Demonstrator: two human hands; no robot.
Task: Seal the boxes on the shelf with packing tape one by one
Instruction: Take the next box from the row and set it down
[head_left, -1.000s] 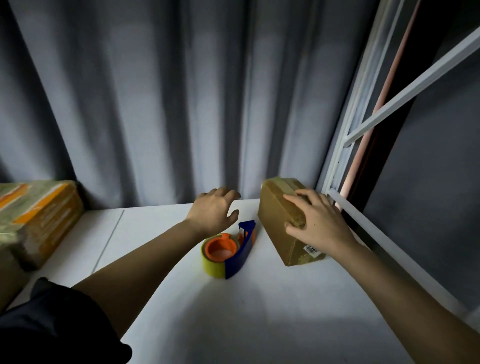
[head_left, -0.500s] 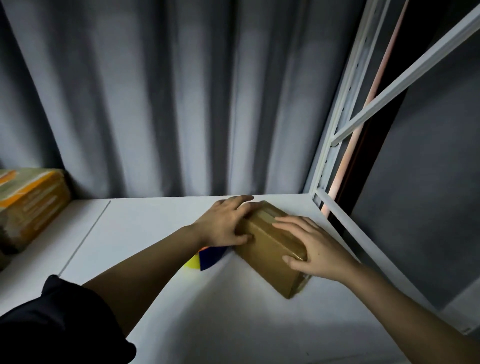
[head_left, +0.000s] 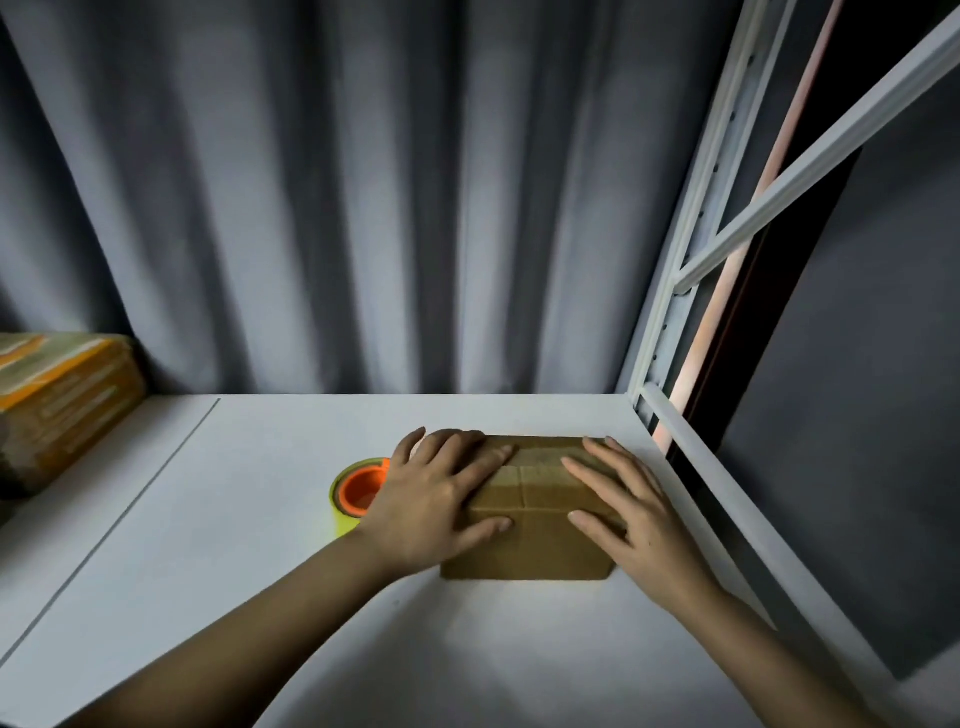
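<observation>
1. One closed cardboard box (head_left: 530, 525) lies flat on the white shelf (head_left: 260, 571), contents hidden.
2. Left hand (head_left: 436, 499) and right hand (head_left: 623, 509) press its top, fingers straight.
3. Tape roll (head_left: 358, 491) sits just left.
4. Gray curtain (head_left: 363, 208) hangs behind.

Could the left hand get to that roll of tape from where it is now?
Probably yes. The left hand lies flat on the cardboard box, and the tape roll sits right beside its wrist on the shelf, with nothing between them.
</observation>
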